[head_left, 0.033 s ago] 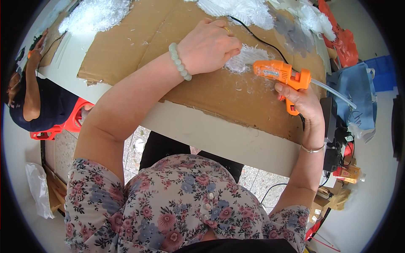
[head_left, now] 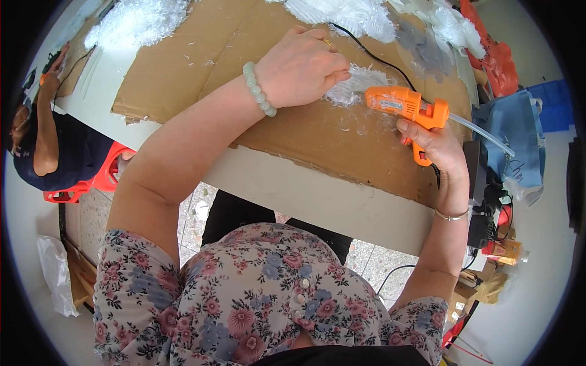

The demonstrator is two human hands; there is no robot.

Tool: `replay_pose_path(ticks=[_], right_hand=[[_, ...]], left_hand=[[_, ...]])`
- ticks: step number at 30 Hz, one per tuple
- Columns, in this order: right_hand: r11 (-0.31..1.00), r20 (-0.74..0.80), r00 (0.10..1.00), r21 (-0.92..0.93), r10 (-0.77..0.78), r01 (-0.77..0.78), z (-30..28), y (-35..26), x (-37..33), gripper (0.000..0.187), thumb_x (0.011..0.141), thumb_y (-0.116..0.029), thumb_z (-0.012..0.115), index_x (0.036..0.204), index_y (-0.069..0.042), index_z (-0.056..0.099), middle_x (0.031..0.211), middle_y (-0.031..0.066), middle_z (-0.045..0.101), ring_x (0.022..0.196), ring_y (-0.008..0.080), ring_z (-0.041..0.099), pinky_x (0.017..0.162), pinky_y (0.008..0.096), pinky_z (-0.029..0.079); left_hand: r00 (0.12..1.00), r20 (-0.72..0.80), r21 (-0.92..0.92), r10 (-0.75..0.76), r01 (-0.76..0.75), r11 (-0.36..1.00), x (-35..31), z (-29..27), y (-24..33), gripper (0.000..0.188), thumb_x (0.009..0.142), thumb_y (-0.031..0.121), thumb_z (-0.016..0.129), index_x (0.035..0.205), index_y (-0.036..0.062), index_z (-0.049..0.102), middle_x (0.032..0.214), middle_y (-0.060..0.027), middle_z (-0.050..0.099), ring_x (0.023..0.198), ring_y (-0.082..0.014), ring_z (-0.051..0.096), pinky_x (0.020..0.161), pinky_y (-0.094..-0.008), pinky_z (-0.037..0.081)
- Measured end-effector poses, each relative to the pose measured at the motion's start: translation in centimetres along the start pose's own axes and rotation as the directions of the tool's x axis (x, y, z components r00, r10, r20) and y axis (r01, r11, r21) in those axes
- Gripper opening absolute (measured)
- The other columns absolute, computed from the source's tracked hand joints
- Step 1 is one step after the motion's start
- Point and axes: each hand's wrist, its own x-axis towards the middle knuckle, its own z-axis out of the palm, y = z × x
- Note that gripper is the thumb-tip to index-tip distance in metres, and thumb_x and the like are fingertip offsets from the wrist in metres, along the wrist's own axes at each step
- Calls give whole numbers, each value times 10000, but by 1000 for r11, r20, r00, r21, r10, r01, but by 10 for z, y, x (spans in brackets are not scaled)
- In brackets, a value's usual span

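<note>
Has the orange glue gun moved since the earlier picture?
No, I see no clear shift in any direction: against the cardboard, the glue gun in the right hand sits practically where it was.

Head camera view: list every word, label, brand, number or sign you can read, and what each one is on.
Pale label on the orange glue gun in the right hand: too small and blurred to read.
Dark marks on the blue bag: handwritten-looking, but I don't copy out wording.
Printing on the red-and-orange package: too small to read.
</note>
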Motion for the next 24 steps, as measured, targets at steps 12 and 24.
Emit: replay_pose_path(ticks=[12, 24], right_hand=[[995, -24, 997, 70, -74, 76, -10, -2, -7, 265, 815, -183, 705, 1010, -33, 604, 806, 10, 592, 682, 110, 557, 632, 254, 460], [1000, -31, 1000, -22, 4, -5, 5, -9, -2, 254, 799, -148, 716, 991, -20, 610, 799, 14, 602, 680, 102, 554, 623, 242, 451]], left_hand=[[990, 116, 13, -81, 80, 997, 2, -9, 14, 252, 663, 298, 750, 789, 113, 633, 718, -14, 573, 822, -232, 544, 791, -366, 393], [987, 140, 8, -82, 82, 997, 1, -9, 13, 225, 680, 273, 740, 797, 118, 629, 734, -16, 569, 838, -226, 536, 785, -367, 390]])
